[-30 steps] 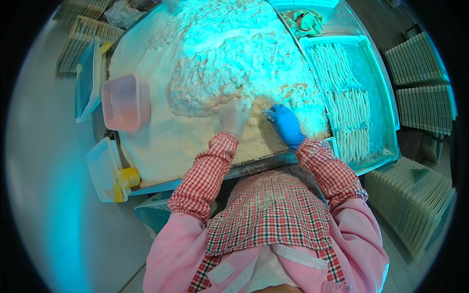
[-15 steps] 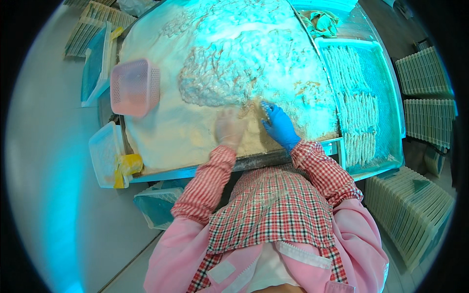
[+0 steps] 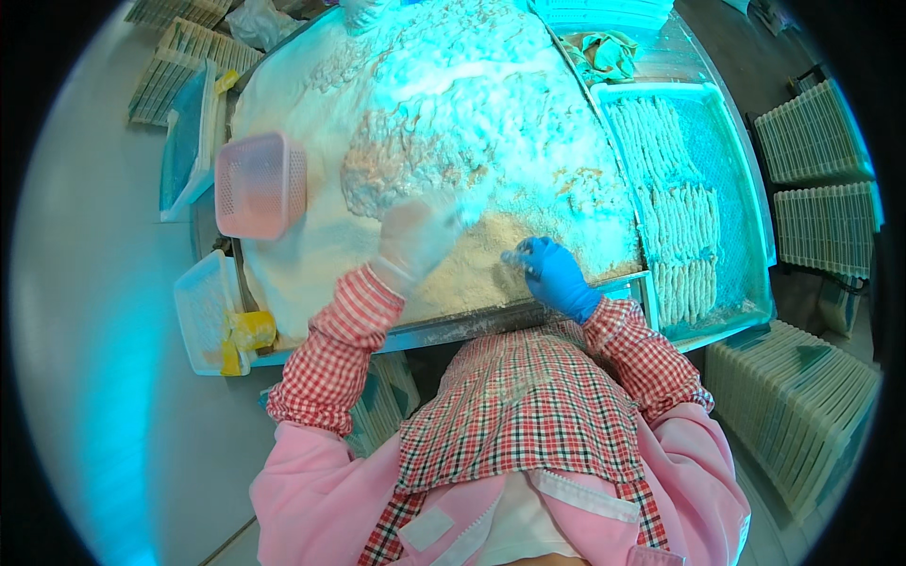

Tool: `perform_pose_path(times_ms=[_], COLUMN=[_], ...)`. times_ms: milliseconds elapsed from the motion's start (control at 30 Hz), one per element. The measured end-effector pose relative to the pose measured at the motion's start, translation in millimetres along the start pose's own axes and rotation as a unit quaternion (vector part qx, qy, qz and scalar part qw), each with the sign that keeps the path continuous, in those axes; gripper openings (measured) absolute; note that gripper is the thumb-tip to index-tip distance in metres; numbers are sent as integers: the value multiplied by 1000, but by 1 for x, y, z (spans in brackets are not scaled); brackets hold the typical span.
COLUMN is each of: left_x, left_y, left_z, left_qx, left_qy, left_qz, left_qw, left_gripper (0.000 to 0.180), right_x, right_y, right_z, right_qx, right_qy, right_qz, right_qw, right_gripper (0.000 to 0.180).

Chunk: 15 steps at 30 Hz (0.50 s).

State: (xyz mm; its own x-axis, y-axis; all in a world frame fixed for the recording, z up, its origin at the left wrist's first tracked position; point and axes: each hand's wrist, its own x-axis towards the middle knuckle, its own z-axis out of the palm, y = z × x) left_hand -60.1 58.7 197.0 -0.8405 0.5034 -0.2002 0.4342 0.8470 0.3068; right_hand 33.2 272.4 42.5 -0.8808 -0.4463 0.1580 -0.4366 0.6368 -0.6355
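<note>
My left hand (image 3: 413, 236), in a whitish glove, reaches over the near edge of a heap of wet, pale strips (image 3: 406, 156). Its fingers are smeared by motion, so their grip does not show. Close to the table's front edge is my right hand (image 3: 562, 278) in a blue glove, its fingers closed around a small pale piece (image 3: 514, 258), seemingly a crumb-coated strip. Beneath both hands spreads loose cream-coloured crumb or flour (image 3: 481, 259). To the right, a light tray (image 3: 741, 283) holds rows of coated strips (image 3: 686, 226) laid side by side.
A pink perforated basket (image 3: 260, 184) stands on the table's left. Beyond the left edge are a white bin (image 3: 203, 307) and a yellow-taped handle (image 3: 250, 330). Stacked trays (image 3: 793, 406) fill the right side. A co-worker's gloved hand (image 3: 368, 13) shows at the far edge.
My left hand has moved left and slightly away from my right hand. The right hand has drawn back toward the table's front edge with the pale piece. A co-worker's hand has appeared at the top.
</note>
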Motion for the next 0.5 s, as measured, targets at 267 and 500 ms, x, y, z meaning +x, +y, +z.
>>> perform_pose_path(times_ms=[267, 500], left_x=[-19, -10], left_y=[-44, -4], left_z=[106, 193], left_qx=[-63, -110], left_qy=[-175, 138], left_qz=[-186, -78], left_qw=[965, 981], left_gripper=[35, 39], right_x=[1, 24], right_y=[2, 11], right_z=[39, 26], right_qx=[-87, 700], right_qy=[-24, 51], right_qz=[38, 516], right_qw=[995, 492], right_gripper=[33, 26])
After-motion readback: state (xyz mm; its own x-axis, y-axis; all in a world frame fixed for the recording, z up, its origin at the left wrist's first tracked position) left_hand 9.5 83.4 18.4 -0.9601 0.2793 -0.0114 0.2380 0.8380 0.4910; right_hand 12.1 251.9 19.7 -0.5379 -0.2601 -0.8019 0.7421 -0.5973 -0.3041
